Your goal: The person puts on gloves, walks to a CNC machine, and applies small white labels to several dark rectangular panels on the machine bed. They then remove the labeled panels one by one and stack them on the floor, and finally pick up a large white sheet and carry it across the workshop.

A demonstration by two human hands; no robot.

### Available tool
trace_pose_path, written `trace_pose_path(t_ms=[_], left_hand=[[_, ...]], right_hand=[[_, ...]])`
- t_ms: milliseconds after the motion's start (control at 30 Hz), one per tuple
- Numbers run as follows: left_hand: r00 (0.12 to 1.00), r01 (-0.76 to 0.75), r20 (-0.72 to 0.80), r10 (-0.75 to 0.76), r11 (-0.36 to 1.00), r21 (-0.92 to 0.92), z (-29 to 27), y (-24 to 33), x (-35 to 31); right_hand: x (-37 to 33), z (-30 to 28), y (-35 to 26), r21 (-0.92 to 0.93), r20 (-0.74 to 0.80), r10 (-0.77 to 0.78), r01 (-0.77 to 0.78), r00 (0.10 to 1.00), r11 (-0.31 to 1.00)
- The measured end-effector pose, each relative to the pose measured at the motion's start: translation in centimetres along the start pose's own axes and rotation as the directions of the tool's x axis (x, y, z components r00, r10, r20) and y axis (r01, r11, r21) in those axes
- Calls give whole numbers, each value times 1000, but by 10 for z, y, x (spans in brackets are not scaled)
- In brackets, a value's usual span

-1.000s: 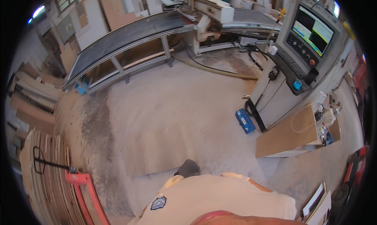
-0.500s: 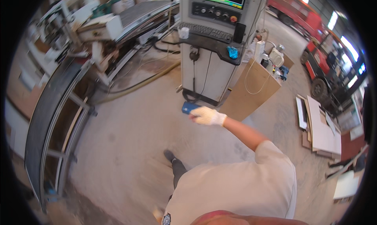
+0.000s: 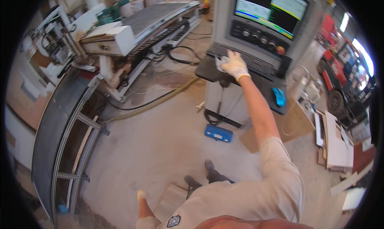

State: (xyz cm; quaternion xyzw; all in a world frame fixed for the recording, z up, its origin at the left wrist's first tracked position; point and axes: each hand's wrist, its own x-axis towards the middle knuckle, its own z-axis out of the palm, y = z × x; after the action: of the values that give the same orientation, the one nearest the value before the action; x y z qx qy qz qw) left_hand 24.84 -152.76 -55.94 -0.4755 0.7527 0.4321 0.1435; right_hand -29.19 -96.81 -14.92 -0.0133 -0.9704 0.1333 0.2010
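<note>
My right hand (image 3: 235,65), in a cream knitted glove, is over the left end of a dark keyboard (image 3: 256,65) on the shelf of a grey control cabinet. Its fingers are stretched out and apart. A small whitish object (image 3: 219,63), cup-like in shape, lies right beside the thumb side, partly covered; whether I touch it is unclear. My left hand (image 3: 141,194), also gloved, hangs low at my left side, away from any object. Its fingers are blurred and small.
A lit screen (image 3: 270,11) sits above a knob panel. A crumpled blue item (image 3: 279,97) lies on the shelf's right end. On the floor is a blue case (image 3: 218,133). A curved dark conveyor (image 3: 56,125) runs along the left; a red forklift (image 3: 338,77) stands at right.
My right hand has risen from low by the blue case to the keyboard shelf. The cabinet appears closer. My left hand now shows more fully at lower left.
</note>
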Motion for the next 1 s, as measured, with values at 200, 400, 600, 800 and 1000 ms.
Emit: trace_pose_path(t_ms=[200, 400, 600, 800, 1000], left_hand=[[866, -485, -153, 476, 728, -484, -21, 307, 5], [257, 233, 462, 849, 410, -882, 112, 483, -144], [417, 481, 741, 526, 564, -671, 154, 509, -114], [330, 208, 742, 584, 721, -661, 129, 533, -29], [580, 168, 605, 546, 647, -744, 72, 553, 86]], right_hand=[[14, 27, -4, 387, 45, -92, 68, 995, 919], [-133, 42, -83, 701, 355, -400, 43, 845, 712], [-163, 25, -57, 488, 178, -409, 280, 895, 827], [-160, 79, -85, 617, 433, -301, -36, 850, 786], [-114, 220, -244, 545, 432, -215, -64, 876, 836]])
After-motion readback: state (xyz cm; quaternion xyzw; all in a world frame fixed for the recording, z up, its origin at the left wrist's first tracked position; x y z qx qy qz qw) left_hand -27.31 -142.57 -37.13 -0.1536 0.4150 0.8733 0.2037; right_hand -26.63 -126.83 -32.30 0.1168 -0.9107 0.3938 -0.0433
